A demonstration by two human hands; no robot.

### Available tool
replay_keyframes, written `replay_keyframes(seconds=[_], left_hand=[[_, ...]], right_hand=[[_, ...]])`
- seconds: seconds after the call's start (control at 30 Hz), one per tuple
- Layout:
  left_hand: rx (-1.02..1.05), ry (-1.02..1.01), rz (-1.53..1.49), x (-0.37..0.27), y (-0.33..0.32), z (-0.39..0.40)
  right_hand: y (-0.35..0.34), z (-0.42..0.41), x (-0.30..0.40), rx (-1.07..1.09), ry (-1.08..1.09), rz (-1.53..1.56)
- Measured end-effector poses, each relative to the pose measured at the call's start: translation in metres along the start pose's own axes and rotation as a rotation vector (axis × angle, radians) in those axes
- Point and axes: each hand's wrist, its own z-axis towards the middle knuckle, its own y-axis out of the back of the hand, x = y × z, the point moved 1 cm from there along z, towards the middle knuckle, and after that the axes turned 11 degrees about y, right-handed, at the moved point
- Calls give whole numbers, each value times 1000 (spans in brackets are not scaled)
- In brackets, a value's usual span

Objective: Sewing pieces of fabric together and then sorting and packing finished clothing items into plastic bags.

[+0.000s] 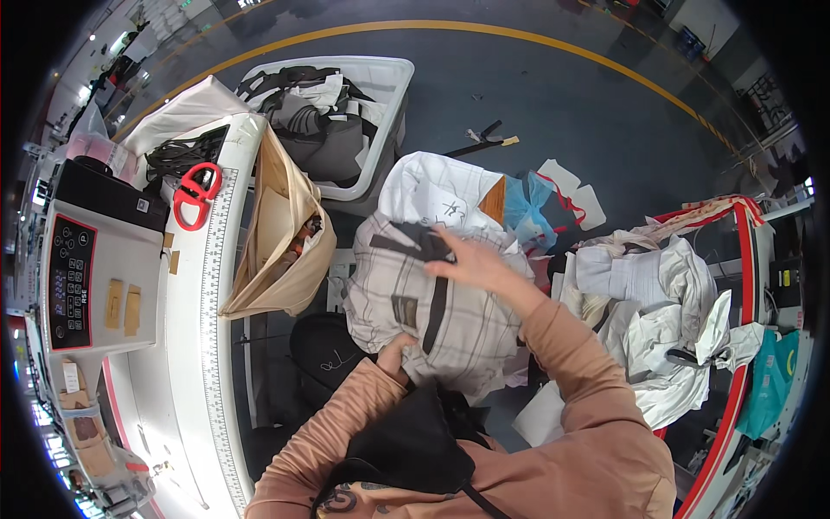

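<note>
A bulky bundle of light plaid fabric (389, 279) with dark straps lies in front of me. At its near edge my left hand (397, 357) grips the plaid fabric, the fingers partly hidden. My right hand (463, 259) rests over dark fabric pieces (421, 240) on top of the bundle, thumb and forefinger spread; whether it holds any of them I cannot tell. A dark strap (436, 314) runs down the bundle from under that hand, beside a small dark patch (405, 311). Beyond sits a white cloth bundle (428, 188) with handwritten marks.
On the left stands a white sewing machine table with a ruler edge (217, 324), red-handled scissors (196, 194), a control panel (71, 282) and a hanging beige cloth bag (285, 246). Behind is a plastic bin (389, 97) of dark fabric. White cloth (648, 324) is heaped at right.
</note>
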Motion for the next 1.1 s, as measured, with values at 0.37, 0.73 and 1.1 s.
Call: replay_keyframes(seconds=[0.37, 0.73, 1.1], left_hand=[[2, -245, -86, -1, -2, -4], [-324, -74, 543, -52, -36, -5], [-113, -102, 203, -41, -41, -3]], right_hand=[[6, -19, -2, -299, 214, 127], [38, 35, -81, 50, -277, 291], [29, 19, -67, 137, -344, 803]])
